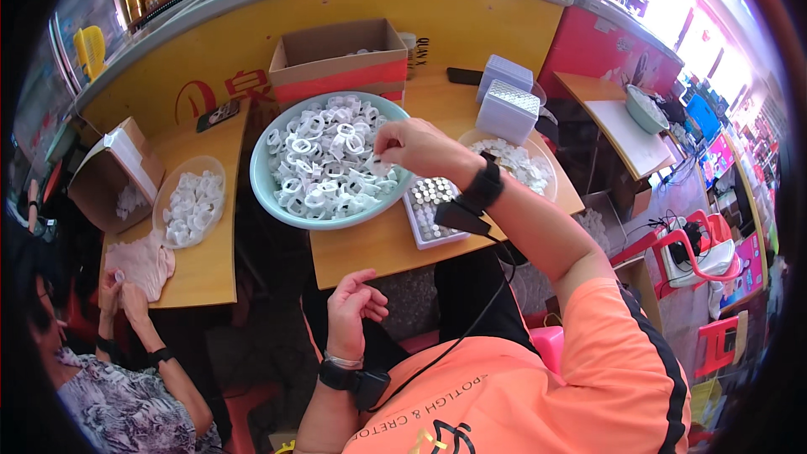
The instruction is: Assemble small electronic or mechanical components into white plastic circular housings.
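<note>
My right hand [412, 150] reaches over the right side of a pale blue basin [260, 193], fingers pinched on a small white plastic piece [378, 167]. Heaped in that basin are many white ring-shaped plastic pieces [324, 155]. My left hand [353, 313] hovers in front of the table's near edge, palm up and fingers loosely bent, with nothing visible in it. Below my right wrist, a white tray [439, 240] holds rows of small round silvery and whitish parts [433, 193]. A shallow clear dish [551, 181] of flat white pieces lies beyond my right forearm.
Behind the basin stands an open cardboard box [336, 67]. Stacked pale trays [508, 109] and a dark phone [464, 76] are at the back right. On the left, a co-worker's hands [122, 292] hold a small white piece near a dish of white parts [195, 202].
</note>
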Action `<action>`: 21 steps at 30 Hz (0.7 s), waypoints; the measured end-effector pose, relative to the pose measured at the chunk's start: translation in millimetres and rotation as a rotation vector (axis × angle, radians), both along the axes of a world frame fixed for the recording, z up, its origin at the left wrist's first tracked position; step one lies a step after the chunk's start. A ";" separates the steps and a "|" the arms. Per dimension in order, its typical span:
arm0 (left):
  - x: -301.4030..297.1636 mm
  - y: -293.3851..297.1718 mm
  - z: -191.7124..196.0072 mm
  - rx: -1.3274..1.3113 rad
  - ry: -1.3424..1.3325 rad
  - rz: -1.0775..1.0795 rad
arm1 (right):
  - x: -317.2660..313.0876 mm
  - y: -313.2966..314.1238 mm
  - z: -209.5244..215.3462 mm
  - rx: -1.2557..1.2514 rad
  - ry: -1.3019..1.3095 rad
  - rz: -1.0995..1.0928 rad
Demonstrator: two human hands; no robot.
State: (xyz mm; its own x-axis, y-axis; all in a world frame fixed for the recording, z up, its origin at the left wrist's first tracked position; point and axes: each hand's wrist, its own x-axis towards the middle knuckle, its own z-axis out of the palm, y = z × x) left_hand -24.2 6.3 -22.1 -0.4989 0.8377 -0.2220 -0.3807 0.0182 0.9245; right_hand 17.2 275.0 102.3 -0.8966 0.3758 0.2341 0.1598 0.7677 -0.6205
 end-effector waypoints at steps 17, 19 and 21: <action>17.7 3.8 15.6 0.469 -0.465 -0.144 | 51.1 -102.8 -14.5 -0.002 -0.137 0.519; 15.5 1.8 13.3 0.547 -0.529 -0.131 | 51.8 -106.5 -9.2 -0.011 -0.089 0.436; 10.8 0.0 11.1 0.545 -0.526 -0.111 | 55.7 -104.7 -7.8 0.026 0.054 0.302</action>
State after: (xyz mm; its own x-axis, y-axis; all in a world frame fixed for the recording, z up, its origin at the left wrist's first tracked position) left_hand -13.4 6.4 -11.0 -0.3483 0.9360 0.0517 -0.7957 -0.3244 0.5115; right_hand 72.9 170.4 94.5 -0.9530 0.0874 0.2902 -0.1107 0.7911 -0.6015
